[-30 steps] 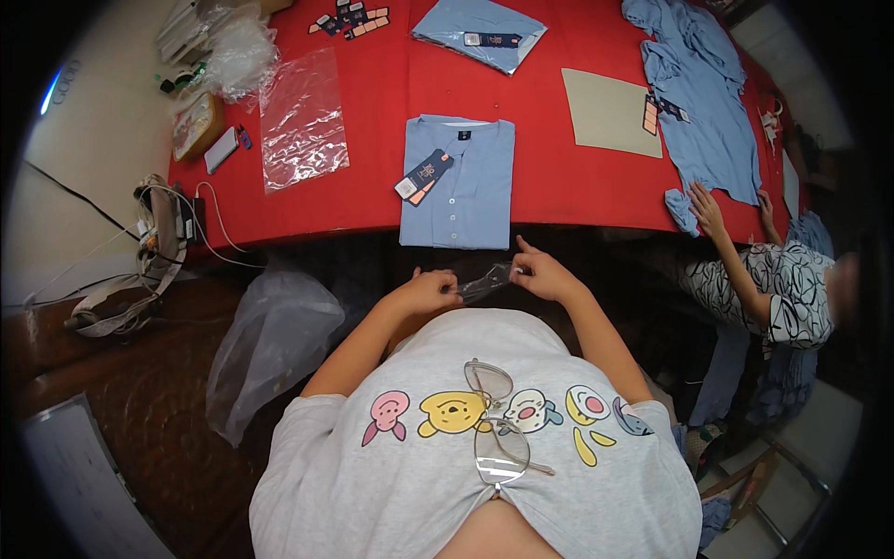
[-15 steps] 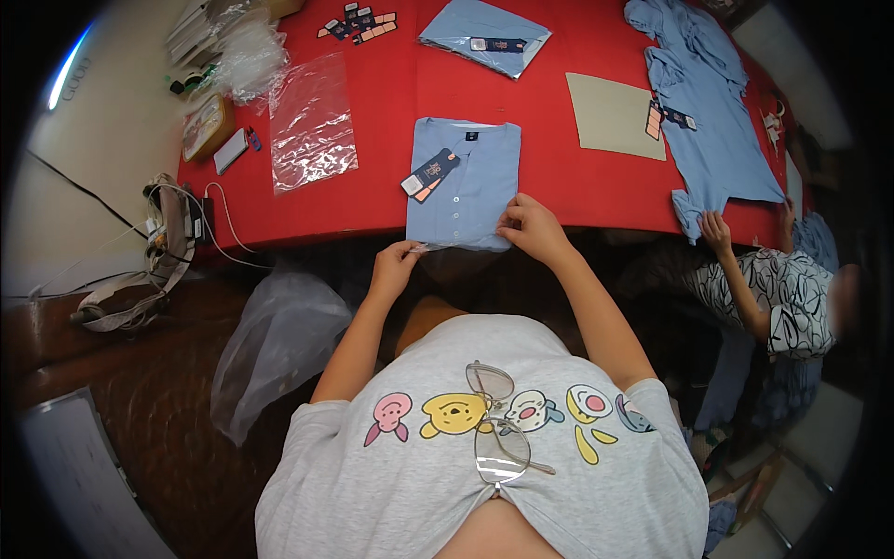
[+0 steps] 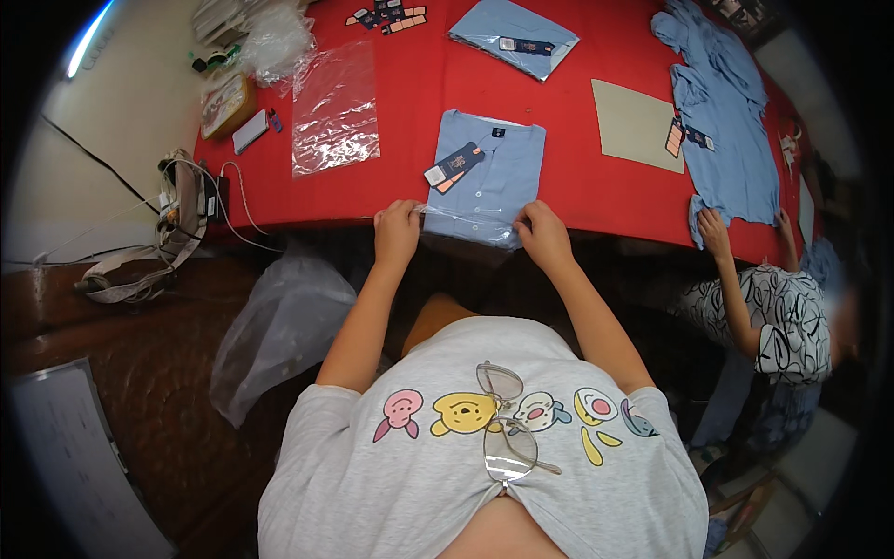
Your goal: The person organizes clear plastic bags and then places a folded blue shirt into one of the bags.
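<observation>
A folded light-blue shirt [image 3: 514,156] lies at the near edge of the red table, its buttons running down the middle and its dark hang tags [image 3: 458,166] on the front. The mouth of a clear plastic bag [image 3: 449,218] covers the shirt's lower end, which hangs slightly over the table edge. At the bag's left corner, my left hand [image 3: 398,233] is closed on the plastic. My right hand [image 3: 546,233] is closed at the right corner, pinching the bag's edge beside the shirt; its fingertips are partly hidden.
An empty clear bag [image 3: 335,112] lies left of the shirt. Beyond sits a bagged blue shirt [image 3: 521,23]. To the right are a beige card [image 3: 633,121] and an unfolded blue garment [image 3: 731,140], held by another person's hands [image 3: 715,233]. A large plastic sack [image 3: 279,326] hangs below the table.
The bag's mouth has come up over the shirt's lower end. My left hand has moved up along the left side; my right hand has slid to the right corner.
</observation>
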A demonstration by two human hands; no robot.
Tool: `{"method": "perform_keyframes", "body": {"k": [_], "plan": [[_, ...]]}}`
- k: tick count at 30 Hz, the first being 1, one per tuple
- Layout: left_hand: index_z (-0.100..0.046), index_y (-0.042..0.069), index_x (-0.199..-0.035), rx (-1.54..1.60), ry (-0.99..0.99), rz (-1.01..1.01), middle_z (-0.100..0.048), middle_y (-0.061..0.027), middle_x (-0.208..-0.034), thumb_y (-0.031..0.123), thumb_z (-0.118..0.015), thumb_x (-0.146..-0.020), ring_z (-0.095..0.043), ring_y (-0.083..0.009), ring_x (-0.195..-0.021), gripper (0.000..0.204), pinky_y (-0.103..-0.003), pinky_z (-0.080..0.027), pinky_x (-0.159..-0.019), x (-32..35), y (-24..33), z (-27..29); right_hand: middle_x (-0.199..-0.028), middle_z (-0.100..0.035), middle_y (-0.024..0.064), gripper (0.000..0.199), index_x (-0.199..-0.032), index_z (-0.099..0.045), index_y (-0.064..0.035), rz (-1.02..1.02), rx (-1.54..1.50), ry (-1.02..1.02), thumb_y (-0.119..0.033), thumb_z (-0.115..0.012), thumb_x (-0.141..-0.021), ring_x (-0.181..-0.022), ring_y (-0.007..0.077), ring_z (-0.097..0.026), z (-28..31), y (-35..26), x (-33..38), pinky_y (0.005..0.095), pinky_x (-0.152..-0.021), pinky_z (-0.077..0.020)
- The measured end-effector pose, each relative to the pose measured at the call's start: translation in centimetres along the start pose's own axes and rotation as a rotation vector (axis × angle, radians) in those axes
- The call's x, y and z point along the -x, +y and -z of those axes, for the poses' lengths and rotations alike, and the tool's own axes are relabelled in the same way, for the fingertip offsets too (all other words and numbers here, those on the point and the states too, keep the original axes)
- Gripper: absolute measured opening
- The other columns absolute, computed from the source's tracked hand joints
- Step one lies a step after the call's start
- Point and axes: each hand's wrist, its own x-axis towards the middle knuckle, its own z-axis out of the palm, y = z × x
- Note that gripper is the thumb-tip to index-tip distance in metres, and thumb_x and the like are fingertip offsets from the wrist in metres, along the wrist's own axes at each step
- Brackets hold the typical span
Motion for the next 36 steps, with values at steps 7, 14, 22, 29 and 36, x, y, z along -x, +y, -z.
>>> {"method": "perform_keyframes", "body": {"k": [7,14,22,29,36], "plan": [[-0.074,0.004,-0.102,0.004,0.020,-0.154,-0.071,-0.0135,-0.116,0.013,-0.071,-0.093,-0.066,-0.0348,-0.110,0.013,-0.051,-0.044,-0.106,-5.6,2.2,-1.6,-0.095,-0.066,0.0165,0.013,-0.094,-0.065,-0.0003,-0.169,-0.106,0.177,-0.009,-0.073,-0.090,-0.091,0.0379,-0.067,0.8,0.8,0.3,0.0463,-0.080,-0.0533],[-0.069,0.005,-0.103,0.024,-0.049,-0.173,-0.071,-0.0124,-0.115,0.015,-0.073,-0.091,-0.065,-0.0326,-0.115,0.016,-0.057,-0.032,-0.118,-6.1,1.5,-2.5,-0.093,-0.065,0.0138,0.010,-0.094,-0.069,-0.0003,-0.129,-0.174,0.105,-0.006,-0.075,-0.088,-0.083,0.0308,-0.066,1.3,2.2,-0.3,0.0406,-0.076,-0.0530],[-0.069,0.007,-0.103,0.205,-0.182,-0.279,-0.072,-0.0075,-0.112,0.015,-0.075,-0.090,-0.066,-0.0277,-0.117,0.016,-0.054,-0.032,-0.120,-3.5,3.2,-1.0,-0.093,-0.067,0.0112,0.011,-0.093,-0.073,-0.0013,-0.247,-0.160,0.052,-0.007,-0.079,-0.085,-0.078,0.0254,-0.066,1.3,2.0,4.6,0.0377,-0.074,-0.0528],[-0.068,0.006,-0.099,0.034,-0.170,-0.433,-0.069,-0.0077,-0.108,0.011,-0.078,-0.087,-0.066,-0.0300,-0.110,0.016,-0.048,-0.042,-0.111,-4.0,3.7,-1.0,-0.093,-0.069,0.0117,0.010,-0.092,-0.071,-0.0011,-0.305,-0.124,0.111,-0.006,-0.077,-0.086,-0.078,0.0274,-0.068,0.6,3.5,4.9,0.0384,-0.073,-0.0531],[-0.068,0.005,-0.096,0.041,-0.219,-0.243,-0.067,-0.0098,-0.101,0.012,-0.079,-0.086,-0.066,-0.0325,-0.105,0.016,-0.046,-0.047,-0.101,-4.1,3.1,-1.2,-0.092,-0.068,0.0111,0.008,-0.095,-0.071,-0.0029,-0.182,-0.273,0.264,-0.004,-0.075,-0.088,-0.079,0.0271,-0.068,1.4,3.2,0.6,0.0373,-0.071,-0.0524]]}}
